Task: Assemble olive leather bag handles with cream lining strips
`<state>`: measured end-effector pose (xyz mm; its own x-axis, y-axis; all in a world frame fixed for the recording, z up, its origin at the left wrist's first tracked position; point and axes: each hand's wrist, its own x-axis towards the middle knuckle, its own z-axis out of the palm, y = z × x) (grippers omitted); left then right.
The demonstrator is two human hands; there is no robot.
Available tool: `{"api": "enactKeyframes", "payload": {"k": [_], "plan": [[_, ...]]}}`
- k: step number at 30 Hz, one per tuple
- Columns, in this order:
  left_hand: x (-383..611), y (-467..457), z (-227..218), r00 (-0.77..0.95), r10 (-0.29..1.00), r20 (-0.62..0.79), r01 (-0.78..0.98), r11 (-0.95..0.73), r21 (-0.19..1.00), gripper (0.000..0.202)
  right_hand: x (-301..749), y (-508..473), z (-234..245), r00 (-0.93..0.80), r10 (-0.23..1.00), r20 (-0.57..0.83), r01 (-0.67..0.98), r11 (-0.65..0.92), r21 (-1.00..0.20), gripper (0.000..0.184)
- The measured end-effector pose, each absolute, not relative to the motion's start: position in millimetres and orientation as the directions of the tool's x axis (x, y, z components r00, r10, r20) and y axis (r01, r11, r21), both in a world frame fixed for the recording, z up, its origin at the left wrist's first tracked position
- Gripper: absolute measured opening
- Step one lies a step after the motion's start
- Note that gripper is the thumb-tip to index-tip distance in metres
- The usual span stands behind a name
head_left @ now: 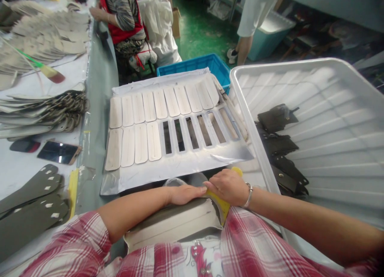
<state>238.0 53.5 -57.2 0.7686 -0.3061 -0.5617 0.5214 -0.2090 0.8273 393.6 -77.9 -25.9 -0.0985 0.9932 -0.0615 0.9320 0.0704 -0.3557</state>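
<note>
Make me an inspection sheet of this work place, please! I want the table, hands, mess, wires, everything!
Surface: white-covered table at left; slotted panel ahead.
Job's things: yellow piece at the hands; pale piece against the shirt; pale strips in two rows on the panel, with open slots at the front row's right.
Clutter: phone and brush among stacked pieces.
Hands: right hand grips the yellow piece; left hand reaches toward it, grip unclear.
Cables: nothing seen.
Surroundings: white bin holding dark pieces; blue crate; two people nearby.
</note>
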Motion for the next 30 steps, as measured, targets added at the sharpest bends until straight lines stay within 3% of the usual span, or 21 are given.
{"api": "enactKeyframes", "payload": {"k": [3,10,16,20,25,28,30], "plan": [[238.6,52.5,-55.8,0.808,-0.363,-0.465,0.421,-0.197,0.885,0.074,394.7,-78.0,-25.7,-0.135,0.988,-0.068,0.923,0.101,-0.373,0.049],[246.6,51.0,-41.3,0.802,-0.448,-0.396,0.34,-0.203,0.918,0.061,395.6,-79.1,-18.2,-0.176,0.963,-0.206,0.928,0.092,-0.361,0.049],[256.4,39.4,-24.8,0.798,-0.402,-0.45,0.34,-0.316,0.886,0.054,395.1,-99.7,-15.5,-0.079,0.95,-0.301,0.948,-0.022,-0.317,0.052],[251.4,35.4,-13.8,0.777,-0.318,-0.543,0.385,-0.442,0.81,0.058,392.6,-109.3,-8.4,-0.079,0.957,-0.28,0.949,-0.014,-0.314,0.058],[237.2,40.8,-3.2,0.77,-0.29,-0.568,0.383,-0.502,0.775,0.077,407.3,-121.9,-6.2,0.059,0.95,-0.306,0.872,-0.198,-0.448,0.056],[234.3,42.1,-6.3,0.793,-0.255,-0.553,0.382,-0.499,0.778,0.068,420.4,-138.9,-13.6,0.209,0.92,-0.33,0.791,-0.358,-0.496,0.063],[235.4,40.7,-10.9,0.804,-0.185,-0.566,0.408,-0.521,0.75,0.064,422.8,-153.7,-18.7,0.234,0.897,-0.375,0.671,-0.428,-0.605,0.068]]}}
